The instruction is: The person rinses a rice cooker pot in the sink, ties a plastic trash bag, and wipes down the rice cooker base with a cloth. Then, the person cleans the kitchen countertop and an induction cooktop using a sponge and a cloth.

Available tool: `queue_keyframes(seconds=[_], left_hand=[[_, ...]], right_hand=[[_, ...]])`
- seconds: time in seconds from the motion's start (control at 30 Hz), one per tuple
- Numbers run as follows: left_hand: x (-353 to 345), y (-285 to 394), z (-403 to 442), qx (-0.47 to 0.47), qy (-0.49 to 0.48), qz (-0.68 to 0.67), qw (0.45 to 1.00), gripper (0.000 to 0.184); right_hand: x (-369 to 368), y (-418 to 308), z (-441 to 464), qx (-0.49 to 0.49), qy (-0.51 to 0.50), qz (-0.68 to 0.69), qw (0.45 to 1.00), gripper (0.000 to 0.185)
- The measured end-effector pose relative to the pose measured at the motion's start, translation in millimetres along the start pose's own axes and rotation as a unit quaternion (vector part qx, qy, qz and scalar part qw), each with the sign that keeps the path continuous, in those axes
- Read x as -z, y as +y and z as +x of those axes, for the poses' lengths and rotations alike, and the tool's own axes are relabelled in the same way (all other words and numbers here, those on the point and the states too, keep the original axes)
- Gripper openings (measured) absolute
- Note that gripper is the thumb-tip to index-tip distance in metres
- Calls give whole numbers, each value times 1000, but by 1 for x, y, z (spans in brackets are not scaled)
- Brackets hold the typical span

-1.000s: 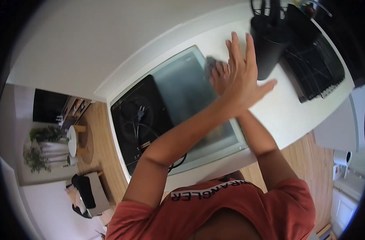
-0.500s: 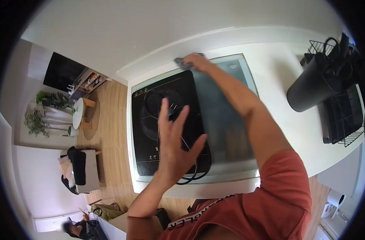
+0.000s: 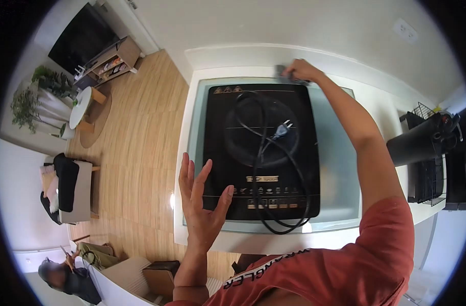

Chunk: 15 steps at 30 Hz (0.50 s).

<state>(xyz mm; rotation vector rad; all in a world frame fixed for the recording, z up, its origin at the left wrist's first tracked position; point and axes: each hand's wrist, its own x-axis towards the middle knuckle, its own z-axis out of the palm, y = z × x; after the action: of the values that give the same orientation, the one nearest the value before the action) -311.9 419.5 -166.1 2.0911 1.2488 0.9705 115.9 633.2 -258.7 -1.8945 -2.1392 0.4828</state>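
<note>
My right hand [image 3: 303,71] is closed around a grey cloth [image 3: 282,74]. It presses the cloth to the back strip of the counter, just behind a black induction cooktop [image 3: 220,148]. My left hand [image 3: 200,201] is raised with fingers spread and nothing in it, by the cooktop's front left corner. On the cooktop lies its black power cord [image 3: 300,171], looped loosely, with the plug [image 3: 281,130] resting on the round cooking zone. Beneath the cooktop is a glass panel [image 3: 340,188] set in the white counter [image 3: 184,224].
A black cylindrical holder [image 3: 414,145] stands on the right, by a black wire rack [image 3: 434,196]. A wall socket [image 3: 406,30] is at the upper right. Left of the counter is wooden floor [image 3: 141,143]; a seated person [image 3: 72,278] is at the lower left.
My left hand has moved left, from over the cooktop to its front left corner. My right hand stays at the back edge with the cloth. The view has turned and shifted.
</note>
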Motion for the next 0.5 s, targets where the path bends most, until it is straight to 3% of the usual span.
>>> queue_keyframes(seconds=[0.07, 0.13, 0.2, 0.23, 0.3, 0.37, 0.47, 0.5], left_hand=[[15, -12, -6, 14, 28, -19, 999, 49], [32, -29, -16, 17, 51, 11, 999, 48], [48, -44, -29, 44, 68, 7, 997, 46], [57, -53, -37, 45, 78, 4, 996, 45], [77, -63, -53, 72, 80, 2, 994, 46], [98, -72, -65, 81, 100, 0, 992, 45], [115, -69, -72, 85, 122, -39, 988, 43], [119, -69, -73, 68, 125, -45, 989, 41]], right_hand=[[-15, -64, 58, 88, -44, -33, 995, 48], [-49, -113, 115, 112, -14, -28, 993, 47], [-73, -168, 152, 158, 5, -123, 980, 45], [-82, -195, 162, 103, -28, -97, 989, 44], [-93, -235, 159, 46, -70, -67, 994, 43], [-100, -262, 143, 113, -161, -89, 976, 40], [-146, -298, 102, 225, -286, -12, 932, 39], [-133, -335, 49, 245, -265, -61, 931, 39]])
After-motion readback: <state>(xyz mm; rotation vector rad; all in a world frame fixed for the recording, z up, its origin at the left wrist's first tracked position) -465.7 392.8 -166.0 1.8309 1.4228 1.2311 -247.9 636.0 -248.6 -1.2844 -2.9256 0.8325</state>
